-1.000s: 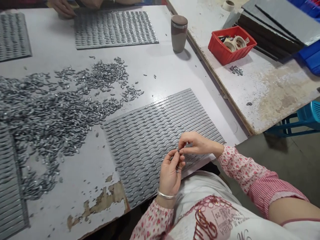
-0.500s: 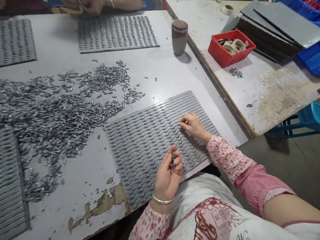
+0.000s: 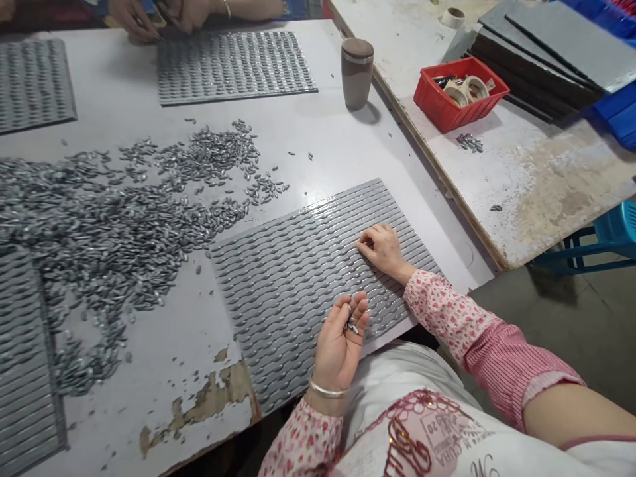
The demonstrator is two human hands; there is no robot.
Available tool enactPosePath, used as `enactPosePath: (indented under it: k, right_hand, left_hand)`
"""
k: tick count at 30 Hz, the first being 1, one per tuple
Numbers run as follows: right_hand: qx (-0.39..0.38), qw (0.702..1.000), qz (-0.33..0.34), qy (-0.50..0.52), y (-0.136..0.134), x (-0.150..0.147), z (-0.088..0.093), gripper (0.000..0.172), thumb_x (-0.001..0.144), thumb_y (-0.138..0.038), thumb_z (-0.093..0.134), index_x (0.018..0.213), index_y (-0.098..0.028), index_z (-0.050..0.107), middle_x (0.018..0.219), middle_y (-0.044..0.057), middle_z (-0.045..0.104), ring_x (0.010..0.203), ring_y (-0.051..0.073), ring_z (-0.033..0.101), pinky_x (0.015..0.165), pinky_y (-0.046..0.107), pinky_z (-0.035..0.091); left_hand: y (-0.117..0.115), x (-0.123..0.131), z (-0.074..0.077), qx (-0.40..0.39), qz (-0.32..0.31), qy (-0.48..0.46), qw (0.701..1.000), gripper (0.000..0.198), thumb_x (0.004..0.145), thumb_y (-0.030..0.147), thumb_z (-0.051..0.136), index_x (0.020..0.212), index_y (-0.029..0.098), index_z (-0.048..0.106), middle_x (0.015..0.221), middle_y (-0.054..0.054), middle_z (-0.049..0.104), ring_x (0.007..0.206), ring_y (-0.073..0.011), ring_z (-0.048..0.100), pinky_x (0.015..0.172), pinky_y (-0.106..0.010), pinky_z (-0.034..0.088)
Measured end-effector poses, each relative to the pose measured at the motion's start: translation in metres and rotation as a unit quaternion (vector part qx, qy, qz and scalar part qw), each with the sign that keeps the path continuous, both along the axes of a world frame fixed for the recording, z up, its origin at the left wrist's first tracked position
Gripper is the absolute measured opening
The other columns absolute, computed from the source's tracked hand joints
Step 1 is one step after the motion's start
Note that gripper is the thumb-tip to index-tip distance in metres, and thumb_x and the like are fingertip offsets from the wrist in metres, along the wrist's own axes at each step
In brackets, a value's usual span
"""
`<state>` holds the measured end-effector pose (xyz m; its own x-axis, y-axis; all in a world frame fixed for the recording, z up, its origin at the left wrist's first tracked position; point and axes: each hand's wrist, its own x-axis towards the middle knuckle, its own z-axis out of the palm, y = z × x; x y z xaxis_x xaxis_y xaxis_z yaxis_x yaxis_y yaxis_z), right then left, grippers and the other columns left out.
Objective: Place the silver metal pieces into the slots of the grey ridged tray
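A grey grooved tray (image 3: 278, 278) lies in front of me on the pale table (image 3: 318, 142). My left hand (image 3: 342, 338) hovers over the tray's near edge, palm up, with fingers curled round a few small silvery metal pieces (image 3: 350, 324). My right hand (image 3: 380, 248) rests on the tray's right part, its fingertips pinched and pressed down into a groove; what they hold is too small to see. A large heap of the same loose metal pieces (image 3: 109, 218) spreads across the table to the left of the tray.
Another person's hands (image 3: 149, 16) work at a filled tray (image 3: 233, 63) at the far edge. More trays lie at far left (image 3: 32, 83) and near left (image 3: 24, 371). A brown cup (image 3: 356, 71), a red bin of tape rolls (image 3: 460, 89) and stacked dark sheets (image 3: 541, 53) stand to the right.
My right hand left my left hand, reached out and came down on the tray's right part. My left hand stayed near the tray edge and opened slightly, showing the pieces.
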<state>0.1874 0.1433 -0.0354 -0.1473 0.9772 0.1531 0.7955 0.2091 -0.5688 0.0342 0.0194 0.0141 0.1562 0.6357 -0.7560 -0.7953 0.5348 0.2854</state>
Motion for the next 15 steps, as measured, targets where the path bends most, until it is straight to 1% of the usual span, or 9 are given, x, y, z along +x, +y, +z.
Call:
enactPosePath:
  k: [2, 3, 5, 6, 8, 10, 12, 15]
  right_hand:
    - [-0.018, 0.995, 0.049, 0.09, -0.007, 0.0, 0.011, 0.013, 0.084, -0.026, 0.06, 0.075, -0.017, 0.057, 0.079, 0.003, 0.058, 0.081, 0.018, 0.048, 0.079, 0.032, 0.036]
    - [-0.038, 0.986, 0.084, 0.142, -0.012, 0.0, 0.018, 0.013, 0.084, -0.026, 0.06, 0.076, -0.017, 0.057, 0.077, 0.002, 0.058, 0.077, 0.017, 0.049, 0.076, 0.03, 0.038]
    - [-0.094, 0.956, 0.161, 0.225, -0.022, 0.0, 0.032, 0.015, 0.085, -0.028, 0.059, 0.077, -0.016, 0.057, 0.075, 0.001, 0.057, 0.072, 0.014, 0.051, 0.068, 0.027, 0.04]
    - [-0.118, 0.941, 0.197, 0.249, -0.028, -0.001, 0.039, 0.016, 0.085, -0.029, 0.058, 0.077, -0.016, 0.057, 0.074, 0.001, 0.057, 0.071, 0.014, 0.051, 0.066, 0.026, 0.04]
    - [-0.141, 0.919, 0.263, 0.258, -0.037, -0.001, 0.049, 0.017, 0.086, -0.031, 0.058, 0.079, -0.016, 0.059, 0.075, 0.002, 0.059, 0.072, 0.014, 0.052, 0.068, 0.026, 0.042]
    - [-0.139, 0.911, 0.307, 0.239, -0.043, -0.001, 0.054, 0.016, 0.086, -0.031, 0.059, 0.082, -0.016, 0.061, 0.079, 0.003, 0.061, 0.075, 0.014, 0.052, 0.074, 0.028, 0.042]
    - [-0.139, 0.907, 0.327, 0.227, -0.046, 0.0, 0.055, 0.015, 0.087, -0.031, 0.059, 0.085, -0.016, 0.062, 0.081, 0.003, 0.062, 0.078, 0.015, 0.053, 0.078, 0.029, 0.041]
    - [-0.171, 0.895, 0.329, 0.247, -0.049, 0.0, 0.054, 0.015, 0.086, -0.029, 0.059, 0.086, -0.015, 0.063, 0.08, 0.003, 0.061, 0.076, 0.014, 0.053, 0.073, 0.027, 0.042]
  left_hand:
    - [0.0, 0.0, -0.001, -0.003, -0.003, -0.001, 1.0, 0.01, 0.083, 0.007, 0.052, 0.083, 0.013, 0.06, 0.099, -0.01, 0.069, 0.079, -0.013, 0.067, 0.063, -0.02, 0.056]
    - [0.0, 0.0, -0.002, 0.0, -0.003, 0.0, 1.0, 0.009, 0.082, 0.007, 0.054, 0.083, 0.013, 0.06, 0.099, -0.01, 0.069, 0.079, -0.013, 0.067, 0.063, -0.02, 0.056]
    - [0.0, 0.001, -0.003, 0.006, 0.007, 0.008, 1.0, 0.008, 0.081, 0.008, 0.056, 0.083, 0.013, 0.062, 0.097, -0.008, 0.069, 0.081, -0.0127, 0.067, 0.067, -0.021, 0.056]
    - [0.0, 0.001, -0.004, 0.007, 0.016, 0.014, 1.0, 0.008, 0.081, 0.008, 0.057, 0.083, 0.013, 0.062, 0.094, -0.007, 0.069, 0.08, -0.0119, 0.066, 0.068, -0.02, 0.056]
    - [0.0, 0.002, -0.006, -0.001, 0.027, 0.025, 0.999, 0.008, 0.08, 0.008, 0.059, 0.084, 0.013, 0.063, 0.086, -0.004, 0.068, 0.073, -0.009, 0.065, 0.066, -0.018, 0.055]
    - [0.0, 0.003, -0.007, -0.005, 0.025, 0.037, 0.999, 0.01, 0.077, 0.011, 0.064, 0.086, 0.014, 0.063, 0.078, -0.001, 0.066, 0.063, -0.0058, 0.062, 0.059, -0.014, 0.053]
    - [-0.001, 0.004, -0.008, 0.01, 0.013, 0.062, 0.998, 0.017, 0.071, 0.017, 0.071, 0.084, 0.015, 0.061, 0.072, 0.002, 0.064, 0.055, -0.0041, 0.058, 0.051, -0.012, 0.049]
    - [-0.002, 0.003, -0.008, 0.063, -0.008, 0.118, 0.991, 0.027, 0.063, 0.028, 0.078, 0.078, 0.015, 0.058, 0.064, 0.004, 0.059, 0.05, -0.0044, 0.054, 0.045, -0.012, 0.044]
